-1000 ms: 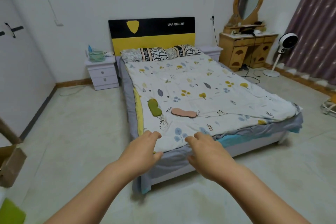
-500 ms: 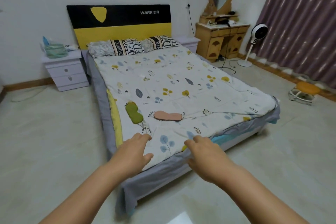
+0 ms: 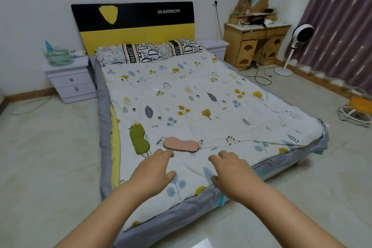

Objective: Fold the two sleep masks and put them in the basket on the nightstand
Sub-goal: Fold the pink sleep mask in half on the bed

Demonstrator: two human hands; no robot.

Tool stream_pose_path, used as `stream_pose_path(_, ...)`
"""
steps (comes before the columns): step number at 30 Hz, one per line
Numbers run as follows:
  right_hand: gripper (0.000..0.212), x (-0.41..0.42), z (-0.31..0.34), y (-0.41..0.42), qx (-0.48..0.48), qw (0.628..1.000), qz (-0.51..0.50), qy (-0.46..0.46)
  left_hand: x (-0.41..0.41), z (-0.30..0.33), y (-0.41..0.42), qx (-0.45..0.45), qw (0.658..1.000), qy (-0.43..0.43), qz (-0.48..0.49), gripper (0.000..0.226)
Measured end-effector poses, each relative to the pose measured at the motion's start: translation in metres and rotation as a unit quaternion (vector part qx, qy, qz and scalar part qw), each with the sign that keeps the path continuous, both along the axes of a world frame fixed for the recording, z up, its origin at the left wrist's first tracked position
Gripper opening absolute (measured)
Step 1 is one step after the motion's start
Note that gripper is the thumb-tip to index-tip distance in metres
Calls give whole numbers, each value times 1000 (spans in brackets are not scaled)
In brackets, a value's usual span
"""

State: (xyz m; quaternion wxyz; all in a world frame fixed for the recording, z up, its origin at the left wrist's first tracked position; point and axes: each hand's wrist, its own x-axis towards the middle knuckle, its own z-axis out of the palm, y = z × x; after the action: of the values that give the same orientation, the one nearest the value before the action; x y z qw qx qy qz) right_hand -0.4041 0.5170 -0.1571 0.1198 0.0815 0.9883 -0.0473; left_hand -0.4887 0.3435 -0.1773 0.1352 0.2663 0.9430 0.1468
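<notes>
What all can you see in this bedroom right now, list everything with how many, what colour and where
Green fabric sleep mask: one, olive green, flat on the quilt near the bed's left edge.
Pink fabric sleep mask: one, pink, on the quilt right of the green one.
Floral quilt: one, white with yellow and blue leaves, covering the bed.
Patterned pillows: two, at the headboard.
Headboard: one, black and yellow.
Pale green basket: one, on the left nightstand.
Nightstands: two, lilac, either side of the bed.
Wooden dresser with heart mirror: one, right corner.
Standing fan: one, white, by the purple curtain.
Left hand: empty, fingers spread, near the pink mask.
Right hand: empty, over the quilt.
</notes>
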Motion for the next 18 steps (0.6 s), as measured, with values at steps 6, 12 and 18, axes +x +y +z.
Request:
stream_pose_path(6, 39, -48, -11, 27, -17, 1000, 9, -7, -37, -12, 23, -6, 999, -29, 20, 48)
stream_pose_path(12, 38, -109, -29, 39, -26, 999, 18, -24, -97, -25, 36, -10, 998, -47, 29, 45)
stream_pose_path(18, 37, -177, -43, 47, -40, 998, 6, -48, -171, -43, 48, -24, 997, -72, 6, 48)
